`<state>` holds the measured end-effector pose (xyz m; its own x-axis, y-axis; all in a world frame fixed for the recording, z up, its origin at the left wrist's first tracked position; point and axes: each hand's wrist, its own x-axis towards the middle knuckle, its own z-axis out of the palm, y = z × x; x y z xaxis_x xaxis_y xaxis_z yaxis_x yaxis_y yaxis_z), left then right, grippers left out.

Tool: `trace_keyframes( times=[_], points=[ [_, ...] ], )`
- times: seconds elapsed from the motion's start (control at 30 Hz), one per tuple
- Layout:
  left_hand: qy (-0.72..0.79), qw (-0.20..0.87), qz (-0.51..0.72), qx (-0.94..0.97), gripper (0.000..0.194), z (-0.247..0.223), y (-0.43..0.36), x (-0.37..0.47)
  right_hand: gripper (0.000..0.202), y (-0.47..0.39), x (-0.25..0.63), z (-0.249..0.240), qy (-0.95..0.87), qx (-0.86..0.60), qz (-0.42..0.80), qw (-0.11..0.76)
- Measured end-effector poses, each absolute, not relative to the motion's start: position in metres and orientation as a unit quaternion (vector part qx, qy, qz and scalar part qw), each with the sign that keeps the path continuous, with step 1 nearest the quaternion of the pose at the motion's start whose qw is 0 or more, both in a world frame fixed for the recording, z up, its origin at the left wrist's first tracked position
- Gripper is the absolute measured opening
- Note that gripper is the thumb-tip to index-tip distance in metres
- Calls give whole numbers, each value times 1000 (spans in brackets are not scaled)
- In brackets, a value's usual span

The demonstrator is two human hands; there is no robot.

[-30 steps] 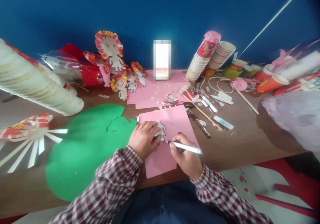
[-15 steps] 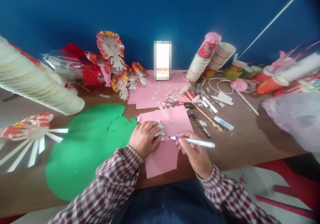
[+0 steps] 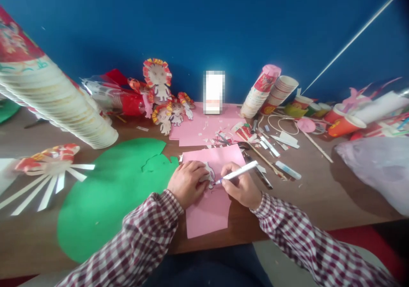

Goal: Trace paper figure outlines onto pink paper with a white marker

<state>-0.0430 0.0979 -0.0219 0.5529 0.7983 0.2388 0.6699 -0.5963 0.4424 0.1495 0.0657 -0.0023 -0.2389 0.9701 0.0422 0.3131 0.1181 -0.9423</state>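
Observation:
My left hand lies flat on a pink sheet of paper, its fingertips pressing down a small white paper cutout. Part of the cutout is hidden under the fingers. My right hand pinches a white marker with a purple tip end. The tip is at the cutout's lower right edge, and short dark lines show on the pink paper just below it. The marker leans up to the right.
A large green paper shape lies left, near a stack of paper cups. Paper figures stand behind, before a blue wall. Scissors, scraps, a stick and more cups lie beyond; a plastic bag is right.
The marker tip has moved left and down onto the cutout's edge, and the marker has turned steeper. My left hand stays on the cutout. The camera view has shifted slightly.

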Motion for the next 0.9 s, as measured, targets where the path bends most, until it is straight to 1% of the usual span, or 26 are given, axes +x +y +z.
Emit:
trace_keyframes(
  times=[0.07, 0.23, 0.6, 0.9],
  points=[
    [422, 154, 212, 868, 19, -22, 98, -43, 4, 66, 149, -5, -674, -484, 427, 359],
    [420, 154, 211, 869, 22, -23, 98, -44, 7, 66, 149, -8, -708, -488, 377, 345],
    [420, 151, 208, 871, 22, -23, 98, -43, 7, 67, 150, -9, -726, -486, 377, 307],
    [416, 142, 209, 874, 21, -23, 99, -43, 4, 67, 150, -11, -731, -483, 376, 303]
  ],
)
